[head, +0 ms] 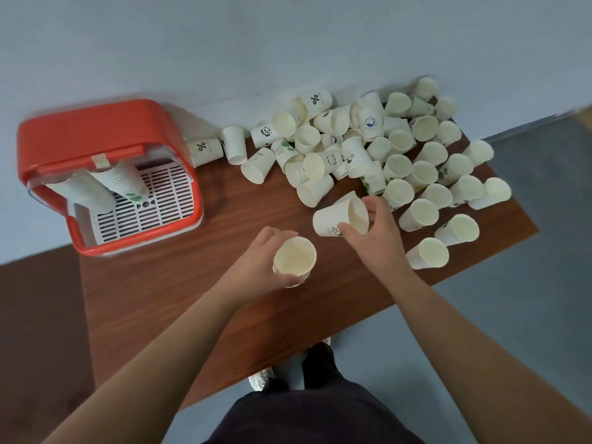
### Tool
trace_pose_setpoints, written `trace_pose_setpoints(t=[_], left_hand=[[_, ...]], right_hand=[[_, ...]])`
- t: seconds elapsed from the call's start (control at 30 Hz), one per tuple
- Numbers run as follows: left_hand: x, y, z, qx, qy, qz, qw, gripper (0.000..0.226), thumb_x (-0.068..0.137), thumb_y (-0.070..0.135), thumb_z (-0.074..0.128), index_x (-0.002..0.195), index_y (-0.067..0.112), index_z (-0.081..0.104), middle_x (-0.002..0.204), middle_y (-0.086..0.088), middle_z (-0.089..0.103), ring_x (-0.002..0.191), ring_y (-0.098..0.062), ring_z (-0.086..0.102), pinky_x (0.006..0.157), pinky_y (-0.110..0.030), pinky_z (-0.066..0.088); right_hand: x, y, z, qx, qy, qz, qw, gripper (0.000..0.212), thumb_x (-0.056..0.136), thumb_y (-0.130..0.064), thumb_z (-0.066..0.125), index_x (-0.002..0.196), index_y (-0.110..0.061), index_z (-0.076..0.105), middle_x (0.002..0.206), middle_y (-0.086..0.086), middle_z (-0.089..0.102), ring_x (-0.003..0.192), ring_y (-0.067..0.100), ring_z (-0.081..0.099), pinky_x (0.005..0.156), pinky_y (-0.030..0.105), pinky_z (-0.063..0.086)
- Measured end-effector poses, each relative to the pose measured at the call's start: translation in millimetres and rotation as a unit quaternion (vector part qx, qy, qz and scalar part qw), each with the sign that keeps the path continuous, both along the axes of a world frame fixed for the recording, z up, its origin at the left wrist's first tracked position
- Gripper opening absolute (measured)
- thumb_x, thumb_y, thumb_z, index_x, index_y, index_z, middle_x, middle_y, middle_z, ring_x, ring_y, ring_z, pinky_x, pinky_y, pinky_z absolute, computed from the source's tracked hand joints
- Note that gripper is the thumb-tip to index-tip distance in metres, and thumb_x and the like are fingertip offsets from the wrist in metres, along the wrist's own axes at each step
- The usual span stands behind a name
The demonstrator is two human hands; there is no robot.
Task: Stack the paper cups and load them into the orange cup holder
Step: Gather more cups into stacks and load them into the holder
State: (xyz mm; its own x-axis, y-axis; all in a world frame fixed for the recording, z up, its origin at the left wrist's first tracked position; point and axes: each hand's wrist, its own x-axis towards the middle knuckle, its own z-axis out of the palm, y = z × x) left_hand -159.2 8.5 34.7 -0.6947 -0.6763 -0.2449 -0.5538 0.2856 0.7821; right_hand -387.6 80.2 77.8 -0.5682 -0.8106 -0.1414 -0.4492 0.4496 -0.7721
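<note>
My left hand point(261, 256) grips an upright paper cup point(294, 261) above the wooden table point(160, 283), its mouth facing up; it may be a short stack. My right hand point(373, 232) pinches the rim of a tilted white cup point(330, 221) with a small print, just right of the first. A heap of several loose paper cups point(368, 149) covers the table's far right, some printed with pandas, whales or a percent sign. The orange cup holder point(96, 161) stands at the far left with two cup stacks point(102, 184) hanging inside.
The holder has a white slotted drip tray point(144, 203) at its base. A pale wall point(224, 43) runs behind the table. The table's right edge drops to a grey floor point(528, 299). My shoes point(288, 370) show below the near edge.
</note>
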Motion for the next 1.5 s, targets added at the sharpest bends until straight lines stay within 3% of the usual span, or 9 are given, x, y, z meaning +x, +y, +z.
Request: trace_pose_setpoints(t=[0.17, 0.33, 0.47, 0.57, 0.77, 0.87, 1.13, 1.3, 1.5], left_hand=[[-5.0, 6.7, -40.9, -0.001, -0.085, -0.013, 0.996, 0.086, 0.069, 0.033, 0.087, 0.143, 0.033, 0.044, 0.129, 0.006, 0.035, 0.129, -0.017, 0.033, 0.109, -0.037, 0.038], [-7.3, 11.7, -62.4, 0.057, -0.027, 0.045, 0.997, 0.094, 0.066, 0.037, 0.089, 0.144, 0.039, 0.038, 0.137, 0.012, 0.041, 0.128, -0.010, 0.041, 0.099, -0.030, 0.039], [2.2, 13.0, -69.1, 0.100, -0.026, 0.037, 0.994, 0.109, 0.071, 0.032, 0.088, 0.157, 0.027, 0.022, 0.151, 0.014, 0.029, 0.137, -0.003, 0.027, 0.110, -0.028, 0.029], [18.4, 16.3, -75.7, 0.175, 0.021, 0.058, 0.983, 0.086, 0.083, 0.015, 0.079, 0.153, 0.028, 0.030, 0.158, 0.005, 0.032, 0.146, -0.013, 0.032, 0.115, -0.029, 0.033], [23.1, 19.8, -52.9, 0.290, 0.123, 0.165, 0.935, 0.038, 0.095, 0.037, 0.065, 0.133, 0.037, 0.060, 0.130, 0.012, 0.065, 0.122, -0.007, 0.060, 0.103, -0.029, 0.048], [14.5, 23.1, -47.9, 0.237, 0.108, 0.122, 0.958, 0.044, 0.096, 0.014, 0.066, 0.136, 0.030, 0.058, 0.128, 0.016, 0.065, 0.118, 0.003, 0.059, 0.096, -0.011, 0.044], [-6.9, 19.0, -46.1, 0.206, 0.108, 0.189, 0.954, 0.037, 0.099, 0.009, 0.060, 0.134, 0.020, 0.062, 0.127, 0.011, 0.066, 0.111, 0.008, 0.061, 0.086, -0.004, 0.044], [-18.2, -3.5, -32.0, 0.173, 0.067, 0.225, 0.956, 0.026, 0.098, 0.017, 0.062, 0.124, 0.020, 0.065, 0.116, 0.008, 0.067, 0.100, -0.001, 0.063, 0.076, -0.002, 0.044], [-83.2, -62.5, -35.3, 0.120, -0.093, 0.190, 0.970, 0.018, 0.097, 0.033, 0.058, 0.113, 0.027, 0.065, 0.117, 0.008, 0.065, 0.106, -0.011, 0.059, 0.083, -0.025, 0.042]], right_hand=[[7.6, 3.6, 4.9, -0.001, -0.032, 0.013, 0.999, 0.068, 0.079, -0.029, 0.081, 0.136, -0.028, 0.042, 0.130, -0.009, 0.053, 0.116, 0.011, 0.054, 0.094, 0.022, 0.046], [23.3, 12.6, 5.1, 0.058, -0.067, 0.120, 0.989, 0.079, 0.075, -0.034, 0.084, 0.141, -0.030, 0.040, 0.127, -0.012, 0.055, 0.114, 0.005, 0.055, 0.097, 0.027, 0.047], [32.1, 18.1, -7.3, 0.098, -0.047, 0.169, 0.980, 0.087, 0.073, -0.038, 0.084, 0.146, -0.031, 0.037, 0.135, -0.014, 0.050, 0.123, 0.003, 0.047, 0.105, 0.027, 0.041], [44.0, 20.5, -21.0, 0.099, 0.023, 0.252, 0.962, 0.084, 0.076, -0.038, 0.082, 0.146, -0.026, 0.038, 0.143, -0.012, 0.044, 0.129, 0.003, 0.040, 0.110, 0.026, 0.035], [59.3, 16.2, -55.5, 0.130, 0.042, 0.349, 0.927, 0.089, 0.081, -0.029, 0.079, 0.154, -0.027, 0.028, 0.156, -0.012, 0.033, 0.141, 0.009, 0.032, 0.111, 0.026, 0.031], [56.7, 20.0, -68.4, 0.148, 0.021, 0.336, 0.930, 0.091, 0.083, -0.035, 0.078, 0.156, -0.026, 0.023, 0.158, -0.010, 0.029, 0.143, 0.012, 0.032, 0.111, 0.029, 0.031], [41.6, 13.1, -78.1, 0.128, -0.046, 0.296, 0.945, 0.092, 0.082, -0.041, 0.078, 0.156, -0.023, 0.026, 0.158, -0.007, 0.030, 0.144, 0.007, 0.027, 0.111, 0.020, 0.023], [-12.1, -7.7, -73.3, 0.057, -0.037, 0.137, 0.988, 0.052, 0.087, -0.035, 0.073, 0.133, -0.018, 0.056, 0.133, -0.003, 0.052, 0.122, 0.009, 0.050, 0.108, 0.033, 0.042], [-79.9, -43.2, -107.2, 0.220, 0.065, 0.114, 0.967, 0.073, 0.084, -0.041, 0.074, 0.141, -0.009, 0.042, 0.132, 0.014, 0.046, 0.119, 0.029, 0.051, 0.103, 0.040, 0.042]])
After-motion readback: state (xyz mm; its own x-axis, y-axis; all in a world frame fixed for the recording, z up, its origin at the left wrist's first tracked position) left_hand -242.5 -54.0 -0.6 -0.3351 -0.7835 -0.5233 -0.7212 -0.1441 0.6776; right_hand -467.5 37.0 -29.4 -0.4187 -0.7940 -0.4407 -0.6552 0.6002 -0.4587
